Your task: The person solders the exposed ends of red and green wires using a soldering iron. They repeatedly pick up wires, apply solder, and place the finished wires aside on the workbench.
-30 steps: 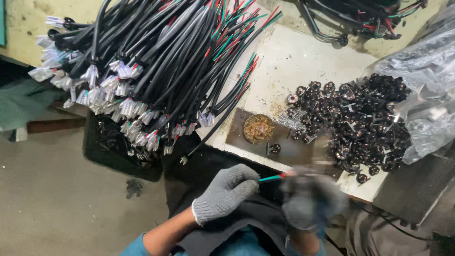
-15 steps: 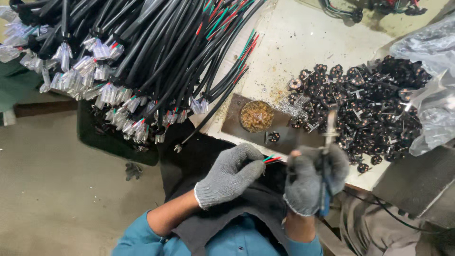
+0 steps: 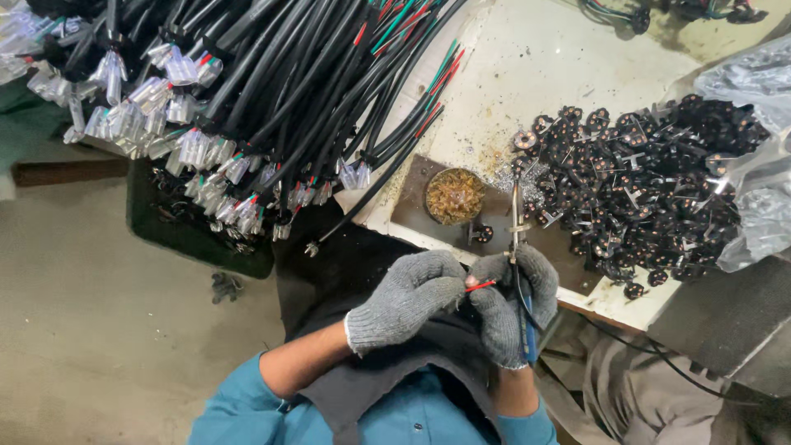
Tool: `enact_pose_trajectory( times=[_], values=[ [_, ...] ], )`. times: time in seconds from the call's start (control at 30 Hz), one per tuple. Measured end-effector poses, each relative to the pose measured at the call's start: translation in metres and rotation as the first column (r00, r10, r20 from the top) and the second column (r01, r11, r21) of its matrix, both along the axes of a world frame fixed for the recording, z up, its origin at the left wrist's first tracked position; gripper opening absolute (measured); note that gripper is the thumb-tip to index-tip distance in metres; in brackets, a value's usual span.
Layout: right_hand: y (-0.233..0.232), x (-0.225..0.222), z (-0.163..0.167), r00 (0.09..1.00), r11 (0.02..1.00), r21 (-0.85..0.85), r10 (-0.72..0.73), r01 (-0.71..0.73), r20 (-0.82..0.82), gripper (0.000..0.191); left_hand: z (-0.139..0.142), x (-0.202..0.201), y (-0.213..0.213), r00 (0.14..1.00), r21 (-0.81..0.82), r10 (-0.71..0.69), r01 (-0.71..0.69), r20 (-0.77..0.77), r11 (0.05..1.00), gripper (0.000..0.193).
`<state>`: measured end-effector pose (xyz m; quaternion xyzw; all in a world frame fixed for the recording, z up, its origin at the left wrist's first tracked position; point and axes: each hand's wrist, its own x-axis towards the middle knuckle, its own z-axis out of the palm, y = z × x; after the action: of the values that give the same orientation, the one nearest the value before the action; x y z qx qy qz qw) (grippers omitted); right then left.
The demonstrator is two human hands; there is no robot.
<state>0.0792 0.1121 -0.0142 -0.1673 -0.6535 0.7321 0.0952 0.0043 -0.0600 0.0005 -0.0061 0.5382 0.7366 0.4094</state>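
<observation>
Both my hands wear grey knit gloves and meet close to my chest. My left hand pinches a thin red wire that points toward the right hand. My right hand grips a soldering iron with a blue handle, its metal shaft standing upright toward the table. The iron's tip reaches up near a small round tin of brownish material on a dark plate.
A thick bundle of black cables with clear plastic-capped ends overhangs the table at the left. A heap of small black parts lies at the right beside a clear plastic bag. A dark bin sits on the floor below.
The view has shifted left a little. My right hand has come closer to the left hand, and the soldering iron now stands clearly upright where it was blurred before.
</observation>
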Motion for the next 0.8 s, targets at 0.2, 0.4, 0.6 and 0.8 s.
enact_pose_trajectory(
  times=[0.2,0.4,0.6,0.8],
  values=[
    [-0.014,0.000,0.002,0.986,0.974,0.209,-0.112,0.084,0.123,0.075,0.002,0.014,-0.001,0.940,0.221,0.191,-0.257,0.283,0.941,0.014],
    [-0.017,-0.002,0.009,0.997,0.947,0.313,-0.075,0.068,0.010,0.076,0.003,-0.004,-0.017,0.958,0.081,0.064,-0.043,-0.279,0.996,0.013],
    [-0.022,-0.002,0.009,0.984,0.948,0.268,-0.176,0.170,-0.002,0.074,0.018,-0.006,-0.007,0.916,-0.158,-0.030,-0.037,-0.401,0.987,0.013],
    [-0.029,-0.016,0.017,0.980,0.926,0.332,-0.198,0.181,0.017,0.072,0.016,-0.006,-0.008,0.860,-0.227,-0.047,-0.081,-0.509,0.971,0.008]
  ],
)
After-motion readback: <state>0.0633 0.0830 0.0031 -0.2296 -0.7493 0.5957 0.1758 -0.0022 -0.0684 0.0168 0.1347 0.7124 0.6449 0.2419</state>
